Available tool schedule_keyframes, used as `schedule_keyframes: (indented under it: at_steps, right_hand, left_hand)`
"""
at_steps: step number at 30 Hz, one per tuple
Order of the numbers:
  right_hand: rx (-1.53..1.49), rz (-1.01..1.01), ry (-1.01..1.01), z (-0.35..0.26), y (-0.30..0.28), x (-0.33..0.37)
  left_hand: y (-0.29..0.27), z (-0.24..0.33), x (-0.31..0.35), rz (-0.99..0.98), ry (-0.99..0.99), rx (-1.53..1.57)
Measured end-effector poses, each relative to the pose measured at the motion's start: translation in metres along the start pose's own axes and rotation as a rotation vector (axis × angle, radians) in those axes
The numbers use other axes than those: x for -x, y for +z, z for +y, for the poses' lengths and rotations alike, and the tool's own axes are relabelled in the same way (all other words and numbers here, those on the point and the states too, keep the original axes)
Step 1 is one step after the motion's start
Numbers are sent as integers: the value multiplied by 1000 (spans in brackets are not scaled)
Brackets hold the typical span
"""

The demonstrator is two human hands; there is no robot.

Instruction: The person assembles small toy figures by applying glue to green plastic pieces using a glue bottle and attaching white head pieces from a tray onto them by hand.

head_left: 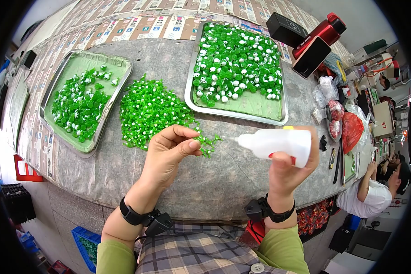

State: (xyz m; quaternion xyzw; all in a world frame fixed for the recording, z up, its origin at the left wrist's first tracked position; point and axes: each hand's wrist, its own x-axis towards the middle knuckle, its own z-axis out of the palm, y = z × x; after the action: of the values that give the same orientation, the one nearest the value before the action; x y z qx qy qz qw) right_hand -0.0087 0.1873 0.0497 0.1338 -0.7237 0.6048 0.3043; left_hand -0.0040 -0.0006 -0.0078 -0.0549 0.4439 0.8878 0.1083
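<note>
My left hand (165, 153) is closed in a pinch, thumb against fingers, on a small green plastic piece, partly hidden by the fingertips. Several loose green pieces with white dots (208, 147) show just beside those fingertips. My right hand (285, 176) grips a white squeeze bottle (269, 142) tipped on its side, its thin nozzle pointing left at the green pieces by my left hand. Whether the nozzle touches one I cannot tell. Behind my left hand spreads a heap of small green pieces (153, 109) with white spots.
A metal tray (246, 108) full of green pieces with white ball-shaped heads stands far right of the heap; a less full tray (82, 64) stands left. A black phone (311, 57), red bottle (322, 34) and black box (285, 28) sit at the back right. A person (370, 196) sits further right.
</note>
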Motion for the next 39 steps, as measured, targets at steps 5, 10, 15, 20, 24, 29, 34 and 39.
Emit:
schedule_keyframes:
  at_steps: [5,10,15,20,24,29,34,39]
  right_hand:
    - [-76,4,331,14,-35,-20]
    - [21,-69,575,58,-83,-15]
    - [36,-17,596,89,-111,4]
    - [346,37,463,92,-125,12]
    - [981,171,-99,41,-100,-18]
    - [517,-329,162,29,-27,-41]
    - [674,-596,208,86,26,-44]
    - [843,-660,19,103,43,-36]
  left_hand:
    - [-1,0,0,14,-6,11]
    - [1,0,1,31,-8,12]
    - [0,-1,0,34,-10,14]
    - [0,1,1,37,-7,1]
    - [2,0,0,33,-21,5]
    - [-1,1,1,16,-22,4]
    - [-2,1,0,40,-25,16]
    - [-2,5,1,37,-42,17]
